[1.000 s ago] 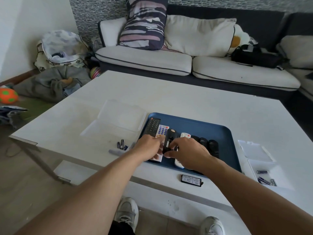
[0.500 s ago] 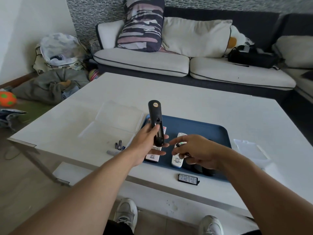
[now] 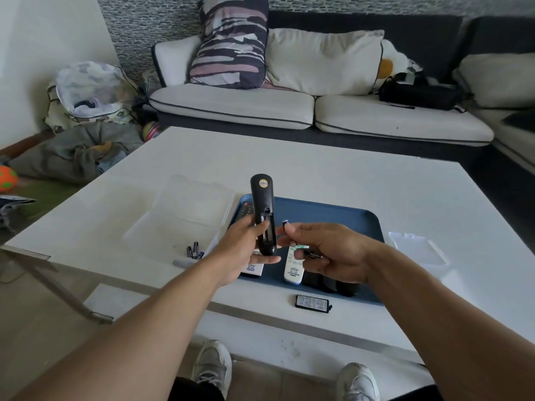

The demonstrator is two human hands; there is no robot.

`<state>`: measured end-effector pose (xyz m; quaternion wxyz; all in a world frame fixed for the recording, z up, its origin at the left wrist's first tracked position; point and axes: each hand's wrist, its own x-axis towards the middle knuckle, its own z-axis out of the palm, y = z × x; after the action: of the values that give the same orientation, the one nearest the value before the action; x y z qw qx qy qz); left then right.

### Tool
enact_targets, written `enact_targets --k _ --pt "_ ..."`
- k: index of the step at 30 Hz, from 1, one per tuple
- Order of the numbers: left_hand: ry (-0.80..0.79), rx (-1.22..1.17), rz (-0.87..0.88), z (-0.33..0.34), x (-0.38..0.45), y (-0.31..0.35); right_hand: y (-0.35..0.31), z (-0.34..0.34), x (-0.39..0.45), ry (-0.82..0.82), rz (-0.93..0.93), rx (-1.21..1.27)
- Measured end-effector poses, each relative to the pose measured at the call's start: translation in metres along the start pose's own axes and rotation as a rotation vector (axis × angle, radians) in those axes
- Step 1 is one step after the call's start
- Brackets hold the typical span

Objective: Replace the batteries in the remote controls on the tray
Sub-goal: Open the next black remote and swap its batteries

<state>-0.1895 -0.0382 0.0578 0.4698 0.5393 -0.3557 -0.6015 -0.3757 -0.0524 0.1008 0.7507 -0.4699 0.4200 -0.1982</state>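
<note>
Head view showed three loose batteries (image 3: pixel 193 250) left of the blue tray (image 3: pixel 333 218). One left hand (image 3: pixel 246 250) gripped one upright black remote (image 3: pixel 263 212), its back compartment open; one right hand (image 3: pixel 324 250) pinched one battery (image 3: pixel 286 222) just beside it. One white remote (image 3: pixel 293 270) lay on the tray.

Lifted off the blue tray (image 3: pixel 333 218) since a second ago: the black remote (image 3: pixel 263 212), now upright in the left hand (image 3: pixel 246 250), back side facing, battery bay uncovered. Raised slightly higher and nearer than half a second ago. Pulled back from the tray too: the right hand (image 3: pixel 327 250), now level with the remote, pinching a small battery (image 3: pixel 286 222) at its fingertips just beside the open bay, with a dark flat piece, possibly the cover, tucked under its curled fingers. Uncovered on the tray: the white remote (image 3: pixel 293 270).
</note>
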Motion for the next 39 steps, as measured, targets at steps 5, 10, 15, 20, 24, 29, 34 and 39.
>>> enact_targets --k 5,10,15,20,24,29,34,39 --pt "-0.01 -0.026 -0.062 0.008 -0.006 0.006 0.0 -0.003 0.001 0.031 -0.09 -0.078" --pt "-0.021 -0.016 -0.022 0.013 -0.008 0.005 0.0 -0.001 -0.001 0.131 -0.181 -0.129" --pt "-0.052 0.01 0.004 0.018 -0.012 0.007 0.005 -0.003 0.001 0.343 -0.363 -0.283" --pt "-0.099 0.084 0.005 0.022 -0.013 0.008 0.007 -0.001 0.001 0.435 -0.498 -0.331" --pt "-0.125 0.077 -0.004 0.024 -0.013 0.009 0.009 -0.003 0.006 0.486 -0.53 -0.423" --pt "-0.134 0.048 -0.028 0.026 -0.016 0.01 0.013 -0.005 0.011 0.471 -0.536 -0.531" --pt "-0.157 0.043 -0.051 0.028 -0.019 0.012 0.013 -0.006 0.013 0.509 -0.521 -0.608" --pt "-0.178 0.065 -0.05 0.029 -0.021 0.011 0.011 -0.005 0.014 0.569 -0.521 -0.651"
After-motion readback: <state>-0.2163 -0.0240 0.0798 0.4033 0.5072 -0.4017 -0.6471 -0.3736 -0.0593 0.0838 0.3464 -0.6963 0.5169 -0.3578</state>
